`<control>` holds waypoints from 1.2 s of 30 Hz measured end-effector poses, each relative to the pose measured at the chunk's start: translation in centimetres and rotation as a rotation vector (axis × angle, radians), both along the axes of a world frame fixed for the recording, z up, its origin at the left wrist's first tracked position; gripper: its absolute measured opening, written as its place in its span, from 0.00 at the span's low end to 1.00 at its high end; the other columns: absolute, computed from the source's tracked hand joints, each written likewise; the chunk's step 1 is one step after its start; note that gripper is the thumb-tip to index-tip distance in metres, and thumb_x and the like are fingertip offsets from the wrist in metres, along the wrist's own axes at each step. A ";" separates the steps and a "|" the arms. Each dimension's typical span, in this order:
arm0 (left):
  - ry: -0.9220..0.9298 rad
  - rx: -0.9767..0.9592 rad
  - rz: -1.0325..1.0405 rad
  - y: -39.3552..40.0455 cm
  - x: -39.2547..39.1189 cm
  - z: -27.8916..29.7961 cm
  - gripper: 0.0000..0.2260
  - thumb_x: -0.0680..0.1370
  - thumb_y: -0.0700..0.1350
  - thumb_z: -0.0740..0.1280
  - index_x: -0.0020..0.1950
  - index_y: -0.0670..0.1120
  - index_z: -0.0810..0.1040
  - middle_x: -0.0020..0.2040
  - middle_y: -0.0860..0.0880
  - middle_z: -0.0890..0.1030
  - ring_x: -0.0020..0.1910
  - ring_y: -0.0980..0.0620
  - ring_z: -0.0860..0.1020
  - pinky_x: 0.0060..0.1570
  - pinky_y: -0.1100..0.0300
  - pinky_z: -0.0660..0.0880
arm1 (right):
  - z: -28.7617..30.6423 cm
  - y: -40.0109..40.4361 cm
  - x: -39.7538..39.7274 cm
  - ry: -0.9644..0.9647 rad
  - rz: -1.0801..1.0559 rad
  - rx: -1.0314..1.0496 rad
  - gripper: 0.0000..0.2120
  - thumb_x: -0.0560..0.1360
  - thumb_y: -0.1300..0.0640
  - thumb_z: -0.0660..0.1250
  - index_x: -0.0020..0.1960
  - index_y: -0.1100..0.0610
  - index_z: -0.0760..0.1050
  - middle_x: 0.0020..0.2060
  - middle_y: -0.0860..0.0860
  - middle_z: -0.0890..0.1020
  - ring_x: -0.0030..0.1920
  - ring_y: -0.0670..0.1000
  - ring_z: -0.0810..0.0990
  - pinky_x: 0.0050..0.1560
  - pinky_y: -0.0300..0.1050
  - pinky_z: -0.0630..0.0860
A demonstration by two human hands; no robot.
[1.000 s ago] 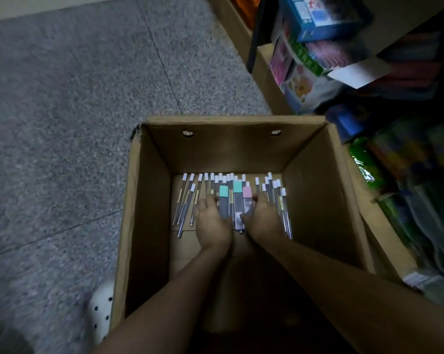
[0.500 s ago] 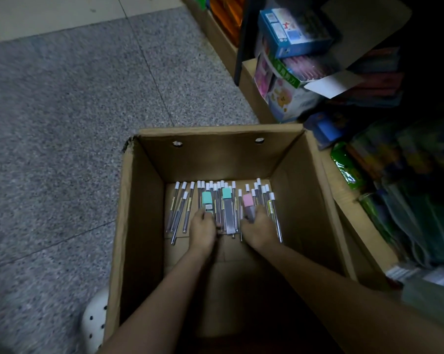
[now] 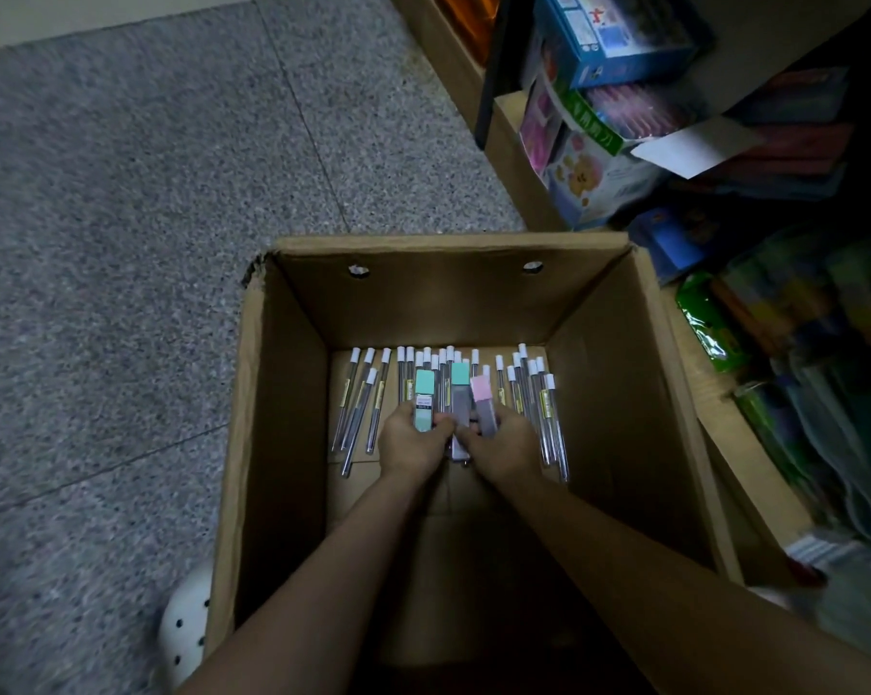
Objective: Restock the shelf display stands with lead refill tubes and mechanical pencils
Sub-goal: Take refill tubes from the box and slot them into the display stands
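Open cardboard box [image 3: 283,443] sits on grey speckled floor [image 3: 122,243], just left of a low shelf [image 3: 699,443] stuffed with packaged goods. Both arms reach down into the box to its bottom.

Left hand [image 3: 410,446] is curled around a flat lead case with a teal cap [image 3: 424,404]; fingers wrap its lower end, cap end points to the far wall. Right hand [image 3: 506,446] is closed on a flat case with a pink cap [image 3: 484,406], same direction. Between the two hands lies a third flat case, teal cap [image 3: 459,388]; its lower end is hidden between the fingers, cannot tell which hand touches it. The hands are close together, nearly touching at the fingertips.

Thin clear tubes with white caps [image 3: 360,398] lie in a loose row along the far edge of the box bottom, caps towards the far wall. One bunch is near the far-left corner, left of the left hand; another bunch [image 3: 548,418] lies right of the right hand, near the right wall. More tubes sit in the middle, under and behind the flat cases. The near half of the box bottom is dark, contents unclear.

Far wall of the box has two small round holes [image 3: 358,270]. A white round object with dark dots [image 3: 185,629] sits on the floor by the near-left corner of the box. On the shelf, a blue carton [image 3: 619,32] sits on top of other printed packs.
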State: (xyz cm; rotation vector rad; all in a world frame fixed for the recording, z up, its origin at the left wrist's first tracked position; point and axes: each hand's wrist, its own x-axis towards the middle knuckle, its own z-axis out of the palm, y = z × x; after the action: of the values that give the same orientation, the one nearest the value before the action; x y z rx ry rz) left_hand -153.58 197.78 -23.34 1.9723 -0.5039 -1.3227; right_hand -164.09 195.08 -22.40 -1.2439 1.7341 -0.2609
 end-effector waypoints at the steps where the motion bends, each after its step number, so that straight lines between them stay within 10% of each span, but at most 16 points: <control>1: 0.035 0.000 0.007 0.0 0.0 0.1 0.10 0.77 0.44 0.70 0.57 0.44 0.78 0.53 0.45 0.82 0.52 0.46 0.81 0.56 0.45 0.78 | 0.1 0.0 -0.2 -0.036 -0.030 0.010 0.15 0.74 0.56 0.72 0.59 0.59 0.77 0.51 0.53 0.82 0.49 0.50 0.82 0.33 0.29 0.71; 14: 0.660 -0.283 -0.081 0.8 1.5 11.8 0.16 0.72 0.47 0.72 0.58 0.45 0.79 0.40 0.48 0.82 0.29 0.57 0.71 0.34 0.63 0.68 | 13.2 1.6 -3.2 -0.864 -0.255 0.346 0.11 0.77 0.56 0.68 0.57 0.60 0.78 0.43 0.55 0.84 0.38 0.49 0.79 0.34 0.40 0.70; 19: 0.536 -0.411 -0.169 1.1 1.3 19.8 0.15 0.72 0.42 0.74 0.57 0.41 0.79 0.48 0.41 0.84 0.45 0.46 0.83 0.49 0.52 0.79 | 21.5 3.3 -4.2 -0.855 0.005 0.148 0.10 0.76 0.54 0.70 0.54 0.58 0.82 0.46 0.55 0.86 0.38 0.46 0.81 0.32 0.37 0.73; 31: 0.197 -0.695 -0.626 -0.9 -3.6 34.4 0.09 0.76 0.44 0.71 0.52 0.41 0.78 0.36 0.50 0.82 0.30 0.58 0.76 0.25 0.67 0.68 | 35.4 5.4 -10.7 -0.566 -0.101 -0.324 0.19 0.81 0.44 0.58 0.57 0.57 0.79 0.46 0.55 0.86 0.44 0.55 0.85 0.35 0.39 0.73; 36: 0.193 -0.754 -0.747 -2.2 -7.4 35.8 0.05 0.75 0.48 0.72 0.45 0.48 0.80 0.30 0.50 0.74 0.27 0.57 0.69 0.24 0.65 0.63 | 39.7 5.5 -14.6 -0.778 -0.318 -0.195 0.22 0.84 0.46 0.51 0.58 0.58 0.78 0.35 0.52 0.79 0.33 0.48 0.74 0.33 0.41 0.72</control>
State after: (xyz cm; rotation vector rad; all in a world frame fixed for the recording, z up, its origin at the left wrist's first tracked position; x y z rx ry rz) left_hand -160.97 195.62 12.46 1.0362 -1.4829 -1.4166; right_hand -178.68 200.59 17.31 -0.8175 1.2192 -0.9804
